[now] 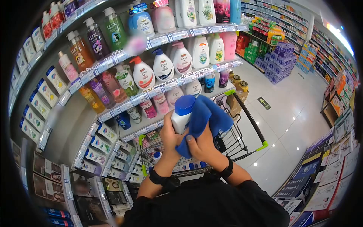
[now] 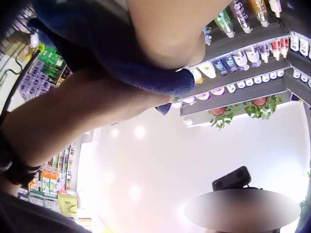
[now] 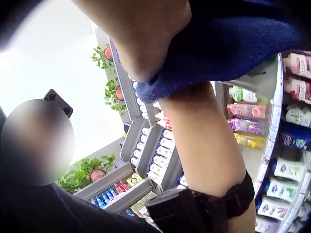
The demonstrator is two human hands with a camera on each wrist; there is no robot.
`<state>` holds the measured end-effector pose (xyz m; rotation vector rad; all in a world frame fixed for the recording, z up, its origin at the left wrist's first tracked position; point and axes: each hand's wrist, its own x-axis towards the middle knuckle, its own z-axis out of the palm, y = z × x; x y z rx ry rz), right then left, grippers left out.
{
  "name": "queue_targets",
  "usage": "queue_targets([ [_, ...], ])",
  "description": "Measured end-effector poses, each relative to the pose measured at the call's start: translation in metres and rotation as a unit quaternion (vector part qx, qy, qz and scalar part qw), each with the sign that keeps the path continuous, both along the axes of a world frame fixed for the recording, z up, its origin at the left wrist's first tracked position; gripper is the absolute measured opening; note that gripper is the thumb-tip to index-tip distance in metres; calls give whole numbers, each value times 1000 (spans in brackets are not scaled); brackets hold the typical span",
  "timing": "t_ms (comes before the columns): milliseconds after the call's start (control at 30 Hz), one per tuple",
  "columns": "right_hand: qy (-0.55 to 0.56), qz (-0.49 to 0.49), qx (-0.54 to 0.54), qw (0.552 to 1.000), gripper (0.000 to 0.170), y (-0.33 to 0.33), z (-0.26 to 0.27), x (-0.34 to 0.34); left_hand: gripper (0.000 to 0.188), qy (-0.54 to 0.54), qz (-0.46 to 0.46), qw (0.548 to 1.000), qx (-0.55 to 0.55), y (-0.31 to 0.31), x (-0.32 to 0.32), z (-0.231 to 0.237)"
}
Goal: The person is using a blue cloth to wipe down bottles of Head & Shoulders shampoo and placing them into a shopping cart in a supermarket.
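In the head view, my left hand (image 1: pixel 169 132) grips a white bottle (image 1: pixel 179 123) with a blue cap, held tilted above the shopping cart. My right hand (image 1: pixel 203 143) holds a blue cloth (image 1: pixel 211 113) against the bottle's right side, its thumb on the cloth. Folds of the cloth hide part of the bottle and some of the right fingers. Both wrist views show the cloth (image 2: pixel 146 80) bunched between the hands; the right hand (image 3: pixel 148 41) appears at the top of the right wrist view.
Below the hands stands a wire shopping cart (image 1: pixel 252 123) with green corners and several blue-capped bottles inside. Shelves of pump bottles (image 1: pixel 163 65) rise in front and to the left. Stacked purple packs (image 1: pixel 278 62) stand farther back; boxes (image 1: pixel 321 195) line the right side.
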<state>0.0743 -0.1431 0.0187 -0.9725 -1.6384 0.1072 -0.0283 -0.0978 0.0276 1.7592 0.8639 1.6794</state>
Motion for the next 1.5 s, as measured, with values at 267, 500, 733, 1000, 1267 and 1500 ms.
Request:
queue_targets([
  [267,-68,-16,1,998,51,-14,-9,1,55,-11,12,1000,-9,-3,6,4],
  [500,-36,-17,-105,994,64,-32,-9,-8,55,24,23,999,11,-10,0,3],
  [733,182,159,-157,958,40,-22,-16,10,53,-56,-70,996,-29,-24,-12,4],
  [1000,153,186,-242,940,38,-27,-37,-5,44,-362,-166,908,-130,-5,-53,22],
  [1267,467,383,-285,744,58,-37,-56,-7,27,-558,-223,746,-286,19,-75,2],
  [1500,308,278,-277,867,65,-44,-52,-4,27,-562,-199,733,-327,17,-72,-1],
])
